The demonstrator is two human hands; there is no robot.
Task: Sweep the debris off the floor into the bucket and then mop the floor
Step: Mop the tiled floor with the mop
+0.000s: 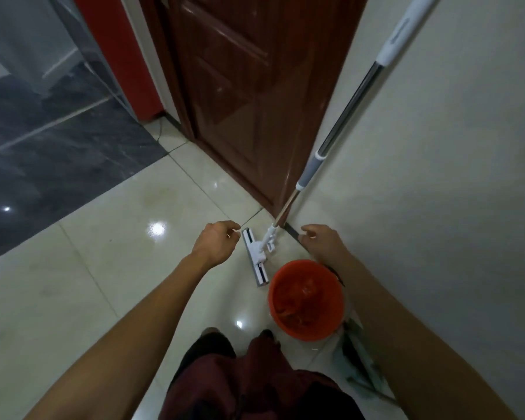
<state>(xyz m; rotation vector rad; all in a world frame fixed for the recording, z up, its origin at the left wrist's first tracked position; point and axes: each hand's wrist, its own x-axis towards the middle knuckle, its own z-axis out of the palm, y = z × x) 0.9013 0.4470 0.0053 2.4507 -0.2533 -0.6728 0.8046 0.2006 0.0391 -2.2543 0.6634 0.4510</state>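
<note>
Both hands, left hand (215, 242) and right hand (319, 241), hang loosely curled and empty. The mop (341, 122) leaning on the wall looks light and stiff, probably best gripped mid-handle.

A dark brown panelled wooden door (249, 95) stands shut at the far end, its glossy face catching light. Left of it runs a red wall strip (119, 53), then a glass partition (43, 40). A plain cream wall (455, 165) fills the right side.
</note>
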